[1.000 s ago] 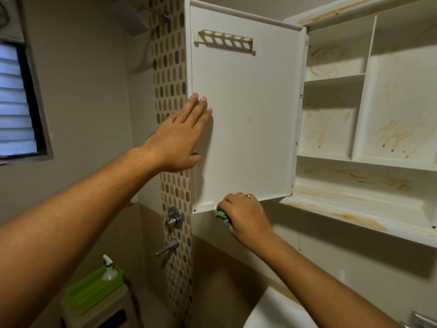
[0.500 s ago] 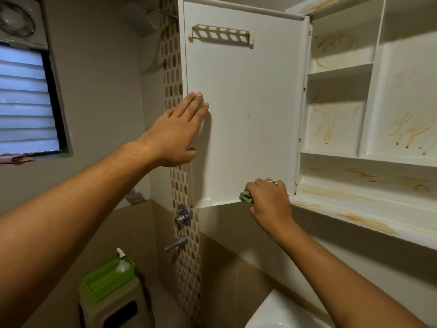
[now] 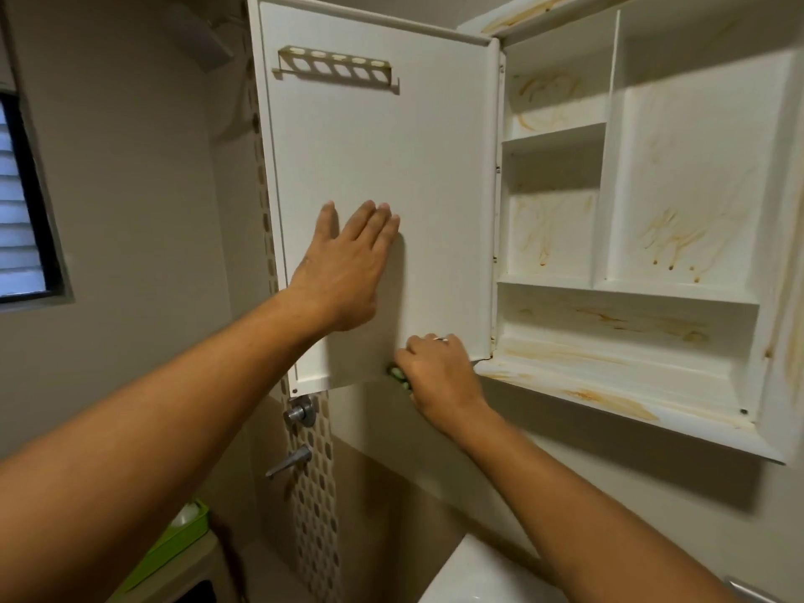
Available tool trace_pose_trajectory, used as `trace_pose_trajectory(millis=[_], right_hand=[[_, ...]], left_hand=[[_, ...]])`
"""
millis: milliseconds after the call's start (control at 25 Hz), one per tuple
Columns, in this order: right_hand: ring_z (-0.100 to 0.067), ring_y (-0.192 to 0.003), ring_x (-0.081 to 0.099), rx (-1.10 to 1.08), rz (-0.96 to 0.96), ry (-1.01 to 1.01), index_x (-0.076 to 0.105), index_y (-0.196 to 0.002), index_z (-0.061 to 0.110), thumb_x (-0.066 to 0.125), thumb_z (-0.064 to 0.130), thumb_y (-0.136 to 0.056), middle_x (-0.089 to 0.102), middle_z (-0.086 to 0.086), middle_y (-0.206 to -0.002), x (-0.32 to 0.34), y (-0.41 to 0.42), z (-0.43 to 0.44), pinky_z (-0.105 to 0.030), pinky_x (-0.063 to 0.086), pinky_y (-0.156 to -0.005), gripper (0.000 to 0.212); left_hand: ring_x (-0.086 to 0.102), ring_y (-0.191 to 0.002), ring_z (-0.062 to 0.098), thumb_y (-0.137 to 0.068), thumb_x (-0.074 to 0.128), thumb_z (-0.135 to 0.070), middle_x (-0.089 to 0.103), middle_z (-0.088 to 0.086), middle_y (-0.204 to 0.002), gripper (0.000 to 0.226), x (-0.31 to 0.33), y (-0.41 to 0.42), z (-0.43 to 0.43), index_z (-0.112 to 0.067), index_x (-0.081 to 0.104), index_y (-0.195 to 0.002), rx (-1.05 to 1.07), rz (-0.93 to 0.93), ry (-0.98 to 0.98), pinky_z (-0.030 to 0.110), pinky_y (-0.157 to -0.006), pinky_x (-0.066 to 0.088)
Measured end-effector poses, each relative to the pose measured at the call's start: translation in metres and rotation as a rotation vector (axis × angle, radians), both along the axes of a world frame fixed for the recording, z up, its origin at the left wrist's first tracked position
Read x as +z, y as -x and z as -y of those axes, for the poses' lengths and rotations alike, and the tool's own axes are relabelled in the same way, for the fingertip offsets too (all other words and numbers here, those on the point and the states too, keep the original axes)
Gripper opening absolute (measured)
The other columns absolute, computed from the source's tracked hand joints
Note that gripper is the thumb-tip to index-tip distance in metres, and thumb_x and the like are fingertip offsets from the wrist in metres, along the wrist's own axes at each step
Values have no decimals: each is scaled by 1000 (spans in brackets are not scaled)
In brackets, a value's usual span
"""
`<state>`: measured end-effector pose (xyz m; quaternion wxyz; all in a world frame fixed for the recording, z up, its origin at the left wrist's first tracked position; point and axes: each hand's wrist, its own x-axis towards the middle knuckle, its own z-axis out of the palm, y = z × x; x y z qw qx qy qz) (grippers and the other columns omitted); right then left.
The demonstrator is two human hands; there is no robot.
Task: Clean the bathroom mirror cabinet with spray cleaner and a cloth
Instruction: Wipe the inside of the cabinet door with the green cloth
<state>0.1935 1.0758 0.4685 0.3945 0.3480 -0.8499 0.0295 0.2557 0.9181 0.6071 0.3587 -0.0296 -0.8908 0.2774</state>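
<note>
The white mirror cabinet hangs open on the wall, its shelves streaked with orange-brown stains. Its door stands swung out to the left, inner side facing me. My left hand presses flat on the door's inner face, fingers straight. My right hand grips a green cloth at the door's bottom edge, near the hinge corner; most of the cloth is hidden under the fingers. A white spray bottle top shows in a green tray at the lower left.
A slotted holder is fixed near the door's top. Below the door are a tap knob and lever on a mosaic tile strip. A green tray sits on a stool lower left, a window at left, a white basin below.
My right hand has slid the cloth rightward along the door's bottom edge toward the hinge. My left hand has shifted from the door's free edge further onto its inner face. The view moved closer.
</note>
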Motion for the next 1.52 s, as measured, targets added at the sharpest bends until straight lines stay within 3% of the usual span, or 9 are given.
trace_pose_trajectory(millis=[200, 400, 560, 760, 920, 1080, 1160, 1440, 1520], right_hand=[[-27, -61, 56, -261, 27, 118, 67, -75, 16, 80, 6, -74, 60, -4, -70, 9, 44, -66, -31, 39, -54, 16], [-26, -63, 57, -48, 48, -16, 67, -77, 18, 78, 0, -63, 61, -2, -73, 0, 25, -27, -30, 42, -53, 26], [-25, -64, 56, -244, 82, 88, 65, -77, 18, 78, 1, -69, 60, -3, -72, 8, 43, -63, -30, 34, -54, 22], [-23, -65, 55, -81, 98, 22, 65, -83, 19, 76, 2, -71, 61, -1, -77, 3, 34, -52, -29, 38, -53, 24], [-23, -76, 58, -174, 91, -91, 62, -97, 20, 67, 9, -87, 60, -1, -92, 33, 32, -77, -32, 43, -60, 16], [-21, -71, 52, -108, 1, 479, 59, -93, 21, 66, 11, -89, 56, 2, -94, 130, 37, -66, -28, 34, -58, 13], [-24, -73, 55, -115, 16, 608, 59, -93, 19, 65, 3, -86, 56, 1, -94, 154, 47, -72, -27, 31, -56, 18], [-20, -73, 58, -174, 253, 592, 64, -89, 22, 61, 0, -83, 60, 2, -86, 23, 45, -53, -32, 51, -59, 23], [-22, -75, 60, -244, 268, 441, 64, -91, 20, 57, 1, -85, 61, 0, -86, 13, 41, -59, -33, 51, -62, 22]], left_hand=[[-16, -157, 23, -94, 52, -27, -16, 8, -171, 97, 4, 3, 14, -14, -15, -162, -22, 38, 31, 59, -125, -5], [-17, -157, 24, -93, 54, -30, -16, 8, -171, 99, 1, 3, 12, -14, -16, -162, -12, 33, 13, 59, -125, -5], [-18, -157, 23, -93, 53, -29, -16, 7, -171, 99, 3, 2, 12, -15, -17, -161, -27, 52, 3, 59, -125, -5], [-19, -157, 23, -93, 53, -30, -18, 7, -171, 100, 2, 0, 11, -15, -18, -161, -14, 57, -3, 59, -125, -6], [-19, -157, 21, -93, 52, -27, -17, 5, -171, 98, 7, -5, 10, -16, -18, -161, -27, 82, -22, 57, -126, -6], [-20, -157, 21, -94, 53, -28, -18, 5, -171, 99, 9, -6, 9, -16, -18, -161, -20, 89, -23, 58, -126, -6], [-19, -157, 21, -94, 53, -29, -18, 5, -171, 99, 9, -4, 10, -16, -18, -161, -35, 95, -24, 58, -126, -5], [-18, -157, 22, -93, 55, -34, -17, 7, -171, 101, 5, 1, 13, -15, -19, -161, -46, 75, -21, 59, -126, -5], [-19, -157, 22, -94, 55, -34, -18, 6, -170, 101, 6, -1, 14, -15, -19, -161, -44, 84, -29, 59, -125, -6]])
